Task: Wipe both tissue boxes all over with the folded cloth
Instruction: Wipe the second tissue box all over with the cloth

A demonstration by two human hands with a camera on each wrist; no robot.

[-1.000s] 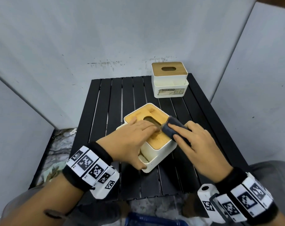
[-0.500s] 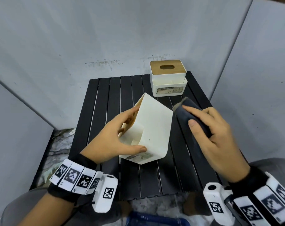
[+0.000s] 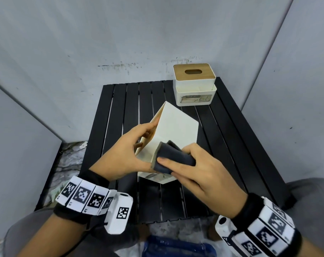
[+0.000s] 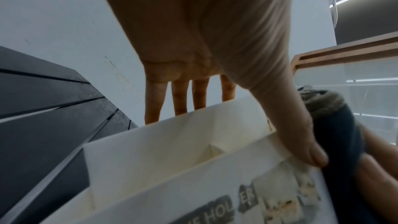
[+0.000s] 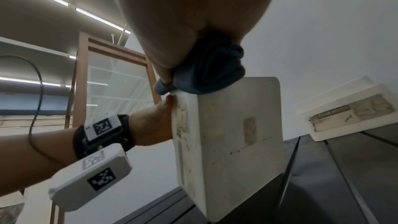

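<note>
The near tissue box (image 3: 176,130) (image 5: 232,135) (image 4: 172,168) is white with a wooden lid and stands tipped on its side over the table, its plain bottom face turned up and toward me. My left hand (image 3: 128,154) (image 4: 215,57) grips it, fingers on the lid side and thumb at the near edge. My right hand (image 3: 200,169) pinches the folded dark grey cloth (image 3: 172,158) (image 5: 211,74) (image 4: 336,125) and presses it on the box's near upper edge. The second tissue box (image 3: 194,84) (image 5: 344,110) stands upright at the table's far right.
The black slatted table (image 3: 231,145) is boxed in by grey walls behind and on both sides. A blue object (image 3: 176,247) lies on the floor below the table's near edge. My knees flank the near edge.
The box went from upright on the table to tipped on its side in my left hand. My right hand lifted the cloth off the lid, then brought it onto the box's near edge.
</note>
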